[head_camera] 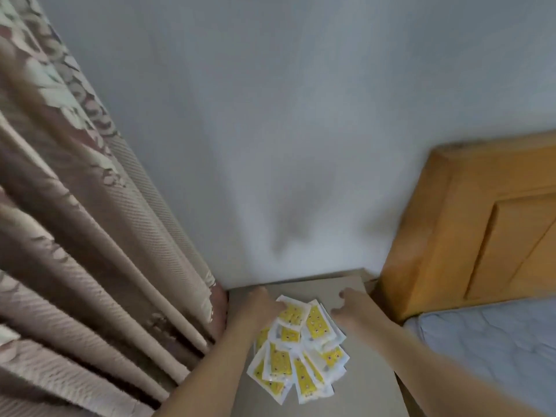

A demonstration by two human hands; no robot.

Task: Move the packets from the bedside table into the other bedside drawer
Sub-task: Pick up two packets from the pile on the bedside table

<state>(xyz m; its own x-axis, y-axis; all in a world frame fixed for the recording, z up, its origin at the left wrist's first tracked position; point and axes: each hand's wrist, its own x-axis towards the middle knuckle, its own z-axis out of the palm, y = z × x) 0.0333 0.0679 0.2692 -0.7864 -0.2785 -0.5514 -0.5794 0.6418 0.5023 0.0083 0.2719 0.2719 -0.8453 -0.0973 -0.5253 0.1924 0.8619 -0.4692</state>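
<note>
Several white packets with yellow panels (301, 347) lie in a loose, overlapping pile on the grey-brown top of the bedside table (361, 395). My left hand (261, 308) lies at the pile's upper left edge, touching the top packets; its fingertips are hidden. To the right of the pile is my right hand (350, 308), fingers loosely spread just above the tabletop and holding nothing. Both forearms reach in from the bottom of the view. The picture is blurred.
A patterned beige curtain (90, 251) hangs close along the table's left side. The wall (270, 145) stands right behind the table. On the right are a wooden headboard (469, 230) and a blue-grey mattress (496, 341).
</note>
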